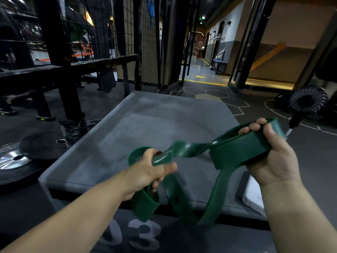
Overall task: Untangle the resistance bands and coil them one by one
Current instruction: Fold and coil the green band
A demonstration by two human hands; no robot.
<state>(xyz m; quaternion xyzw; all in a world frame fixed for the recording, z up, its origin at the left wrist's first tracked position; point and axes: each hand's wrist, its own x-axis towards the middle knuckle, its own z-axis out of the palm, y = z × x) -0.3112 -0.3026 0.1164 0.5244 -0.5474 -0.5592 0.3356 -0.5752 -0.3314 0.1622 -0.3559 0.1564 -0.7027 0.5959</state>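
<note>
A wide dark green resistance band stretches between both hands above a grey padded box. My right hand grips several folded layers of the band, fingers curled over the top edge. My left hand grips the other end, where the band twists once between the hands. A long loop of the band hangs down from both hands over the box's near edge, in front of the white number printed on its side. No other band is in view.
Black weight plates lie on the floor to the left beside a black rack. A small black fan stands on the floor at right. A corridor opens straight ahead beyond the box.
</note>
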